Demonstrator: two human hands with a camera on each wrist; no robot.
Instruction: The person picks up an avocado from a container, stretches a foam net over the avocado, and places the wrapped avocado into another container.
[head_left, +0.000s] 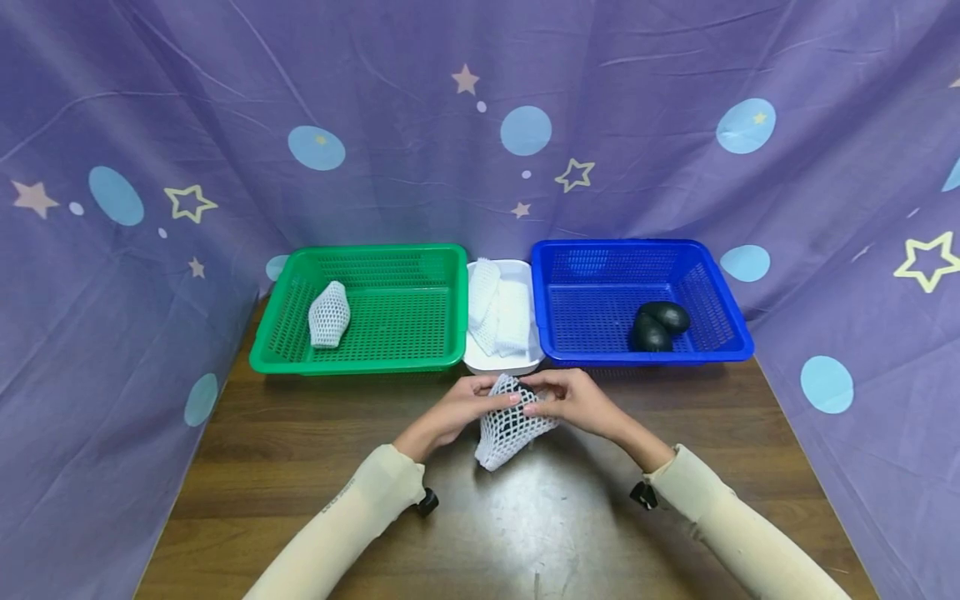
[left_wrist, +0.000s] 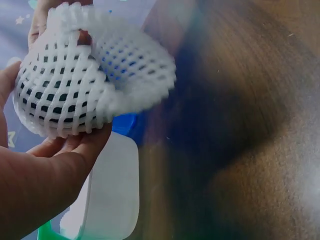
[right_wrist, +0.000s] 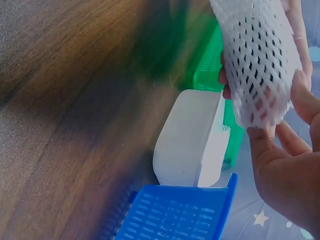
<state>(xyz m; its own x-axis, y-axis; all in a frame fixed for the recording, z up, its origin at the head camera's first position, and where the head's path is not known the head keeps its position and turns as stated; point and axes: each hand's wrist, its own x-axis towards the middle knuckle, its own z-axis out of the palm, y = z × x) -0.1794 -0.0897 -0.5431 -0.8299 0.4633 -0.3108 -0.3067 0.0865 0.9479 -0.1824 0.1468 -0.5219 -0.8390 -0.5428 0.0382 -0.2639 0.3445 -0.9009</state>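
Note:
A white foam net sleeve (head_left: 507, 435) with a dark, rounded item (head_left: 522, 390) inside is held between both hands above the table, below the white tray. The left hand (head_left: 459, 410) grips its left side, thumb on the netting; in the left wrist view the netting (left_wrist: 60, 95) stretches around the dark item, one end flaring open. The right hand (head_left: 581, 403) pinches the sleeve's right side, with fingers behind and thumb in front. In the right wrist view the netting (right_wrist: 260, 60) covers most of the item, and the right hand (right_wrist: 287, 170) holds its lower end.
A green basket (head_left: 360, 367) at the left contains one net-wrapped item (head_left: 328, 315). The white tray (head_left: 501, 363) in the middle has several folded net sleeves (head_left: 513, 317). On the right, a blue basket (head_left: 645, 358) has dark oval items (head_left: 651, 333) in it. A purple curtain hangs behind.

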